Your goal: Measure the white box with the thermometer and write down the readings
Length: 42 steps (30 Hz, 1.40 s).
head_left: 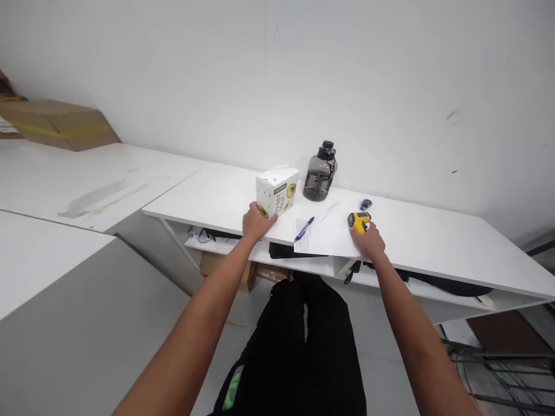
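Left hand on white box, right hand perhaps gripping half-hidden yellow tool

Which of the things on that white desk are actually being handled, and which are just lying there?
In hand:
white box, left hand on it
yellow gun-shaped tool, right hand at it

Lying about:
blue pen on a paper sheet
dark bottle
small blue item
cardboard box, far left
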{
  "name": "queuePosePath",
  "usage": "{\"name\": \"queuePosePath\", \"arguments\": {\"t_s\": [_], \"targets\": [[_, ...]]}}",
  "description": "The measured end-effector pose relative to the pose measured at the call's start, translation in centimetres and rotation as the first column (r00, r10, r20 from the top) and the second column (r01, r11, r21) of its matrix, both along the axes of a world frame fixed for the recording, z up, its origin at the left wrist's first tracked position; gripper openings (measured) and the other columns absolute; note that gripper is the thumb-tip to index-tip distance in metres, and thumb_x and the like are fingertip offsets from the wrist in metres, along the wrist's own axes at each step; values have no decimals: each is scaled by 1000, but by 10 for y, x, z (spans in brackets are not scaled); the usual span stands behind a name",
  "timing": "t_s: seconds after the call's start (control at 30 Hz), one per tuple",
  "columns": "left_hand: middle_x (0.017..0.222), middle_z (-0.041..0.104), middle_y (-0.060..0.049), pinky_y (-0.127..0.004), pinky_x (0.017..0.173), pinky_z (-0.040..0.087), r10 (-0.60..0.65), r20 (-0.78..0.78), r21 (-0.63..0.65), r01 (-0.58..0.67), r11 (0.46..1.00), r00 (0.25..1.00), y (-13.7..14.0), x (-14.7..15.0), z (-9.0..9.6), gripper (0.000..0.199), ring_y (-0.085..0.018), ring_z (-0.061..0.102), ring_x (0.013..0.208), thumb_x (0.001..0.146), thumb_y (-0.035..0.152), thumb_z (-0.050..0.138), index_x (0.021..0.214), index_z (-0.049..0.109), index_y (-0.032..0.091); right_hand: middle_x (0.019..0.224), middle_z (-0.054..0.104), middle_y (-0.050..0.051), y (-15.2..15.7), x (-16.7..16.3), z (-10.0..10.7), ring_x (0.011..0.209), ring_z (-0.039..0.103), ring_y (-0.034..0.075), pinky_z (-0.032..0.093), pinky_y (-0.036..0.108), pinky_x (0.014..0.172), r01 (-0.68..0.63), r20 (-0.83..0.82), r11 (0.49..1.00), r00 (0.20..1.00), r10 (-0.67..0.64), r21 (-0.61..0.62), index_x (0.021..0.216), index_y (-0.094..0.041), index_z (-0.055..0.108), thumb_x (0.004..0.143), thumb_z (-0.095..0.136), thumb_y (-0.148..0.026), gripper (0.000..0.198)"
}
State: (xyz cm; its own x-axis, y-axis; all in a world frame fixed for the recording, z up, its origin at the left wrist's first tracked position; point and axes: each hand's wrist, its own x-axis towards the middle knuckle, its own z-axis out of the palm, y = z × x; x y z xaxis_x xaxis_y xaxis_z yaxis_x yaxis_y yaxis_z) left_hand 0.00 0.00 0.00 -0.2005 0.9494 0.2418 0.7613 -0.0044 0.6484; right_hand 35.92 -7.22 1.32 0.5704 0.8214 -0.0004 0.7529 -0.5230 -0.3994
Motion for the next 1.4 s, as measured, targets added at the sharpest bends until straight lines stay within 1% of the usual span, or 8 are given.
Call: {"name": "queuePosePath", "arguments": {"t_s": [0.03, 0.13, 0.43, 0.67, 0.87, 1.03, 1.2, 1.4], "targets": [[122, 65, -12, -42, 87, 48, 2, -1, 0, -2, 1000, 1000, -1, 0, 0, 70, -32, 62, 111, 70, 60, 68, 122, 39, 23, 141, 50, 22, 0, 0, 0, 128, 52, 36, 41, 46, 104, -15, -6, 1000, 1000, 15, -1, 149, -13, 34, 86, 50, -63, 82], [121, 66, -12, -41, 87, 48, 8, -5, -3, -8, 1000, 1000, -3, 1, 0, 69, -32, 63, 110, 71, 60, 68, 122, 39, 23, 139, 53, 20, 0, 2, 1, 128, 52, 36, 41, 46, 104, -42, -8, 999, 999, 42, -22, 147, -14, 40, 86, 50, -62, 78], [124, 65, -12, -39, 80, 49, 2, 22, -41, -1, 999, 1000, -4, -1, -1, 70, -32, 64, 109, 72, 62, 67, 124, 39, 24, 136, 55, 20, -1, 0, 1, 125, 54, 36, 42, 47, 101, -16, -2, 1000, 1000, 16, -11, 146, -14, 42, 86, 50, -61, 76], [127, 64, -12, -38, 79, 49, -17, 20, -45, 18, 999, 1000, -3, -2, -1, 69, -30, 64, 109, 75, 61, 65, 125, 37, 23, 136, 56, 19, -2, -1, 2, 125, 54, 35, 42, 46, 102, -11, -18, 1000, 1000, 12, 15, 145, -16, 43, 85, 52, -61, 75], [125, 64, -14, -39, 79, 49, -31, 26, -23, 31, 999, 999, -2, -3, -3, 69, -31, 64, 108, 74, 60, 65, 125, 37, 22, 138, 54, 20, -2, -1, 1, 125, 54, 36, 42, 47, 102, -12, -9, 1000, 1000, 12, -1, 146, -14, 41, 86, 50, -61, 77], [126, 64, -13, -38, 78, 49, -32, 42, -38, 33, 999, 999, -2, -3, -3, 71, -30, 65, 107, 73, 61, 67, 124, 37, 23, 137, 55, 20, -1, 0, -1, 125, 54, 37, 43, 47, 102, -14, 4, 1000, 1000, 14, -2, 146, -14, 42, 86, 50, -62, 77], [126, 64, -12, -38, 80, 49, -36, 19, -37, 37, 999, 999, -3, -3, -2, 71, -30, 64, 109, 73, 63, 65, 125, 36, 23, 137, 54, 20, -1, 0, -1, 126, 53, 37, 42, 47, 102, -12, 7, 1000, 1000, 12, -5, 146, -14, 41, 86, 49, -63, 78], [125, 65, -13, -38, 79, 49, -37, 5, -44, 37, 998, 999, -2, -2, -3, 68, -31, 64, 110, 76, 60, 64, 125, 36, 23, 136, 55, 19, -2, -2, 0, 125, 54, 36, 43, 47, 102, 0, 5, 1000, 1000, 0, 2, 146, -15, 42, 86, 50, -62, 76]]}}
